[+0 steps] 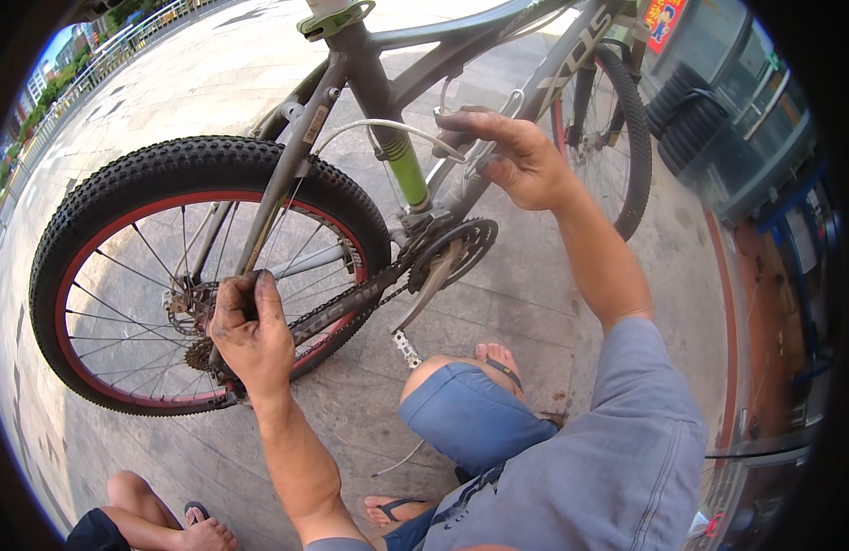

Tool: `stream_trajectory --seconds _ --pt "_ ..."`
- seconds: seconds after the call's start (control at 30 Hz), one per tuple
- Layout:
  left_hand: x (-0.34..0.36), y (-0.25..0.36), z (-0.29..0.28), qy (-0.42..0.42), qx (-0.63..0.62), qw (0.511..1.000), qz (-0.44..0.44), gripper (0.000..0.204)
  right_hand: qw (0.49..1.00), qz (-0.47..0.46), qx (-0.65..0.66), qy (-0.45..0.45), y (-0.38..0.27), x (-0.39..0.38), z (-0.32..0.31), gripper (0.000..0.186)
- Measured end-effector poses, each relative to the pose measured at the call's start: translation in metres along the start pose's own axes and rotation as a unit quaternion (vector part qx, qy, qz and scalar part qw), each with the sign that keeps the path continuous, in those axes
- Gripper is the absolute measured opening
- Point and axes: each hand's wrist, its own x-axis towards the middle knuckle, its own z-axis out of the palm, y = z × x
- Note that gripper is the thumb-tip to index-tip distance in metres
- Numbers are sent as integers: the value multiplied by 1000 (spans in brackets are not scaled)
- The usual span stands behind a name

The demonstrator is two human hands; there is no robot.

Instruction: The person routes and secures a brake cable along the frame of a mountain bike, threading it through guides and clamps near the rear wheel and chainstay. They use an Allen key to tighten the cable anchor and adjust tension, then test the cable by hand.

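Observation:
A bicycle with a grey frame stands in front of me. My left hand is in a pinch beside the rear wheel, near the lower end of the seat stay; what its dark-smudged fingertips hold, if anything, is too small to make out. My right hand is by the down tube, its fingers curled round a white cable housing. That housing arches from the seat stay, past the green-banded seat tube, to my right fingers. Below sit the crankset and a metal pedal.
The front wheel is at the upper right, with black tyres stacked beyond it. A thin cable lies on the paving near my foot. Another person's legs show at the lower left. A railing runs far left.

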Motion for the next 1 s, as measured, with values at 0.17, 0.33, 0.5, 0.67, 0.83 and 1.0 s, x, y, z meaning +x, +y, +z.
stream_trajectory --seconds 0.17,0.33,0.5,0.67,0.83,1.0 --pt "0 1 0 1 -17 1000 -9 12 989 -56 -121 66 -12 13 29 37" --pt "2 6 -5 -9 -7 1000 -13 11 979 -56 -197 5 -7 9 10 34" --pt "3 4 -8 -1 -18 1000 4 9 966 -15 -236 -103 -11 12 0 35" --pt "6 9 -8 -4 1 1000 22 10 991 33 -117 -47 0 2 0 31" --pt "4 7 -10 -13 -22 1000 7 8 995 54 -86 2 19 -15 11 30" --pt "2 0 -7 0 -58 998 13 9 998 36 -48 25 26 -25 28 29"
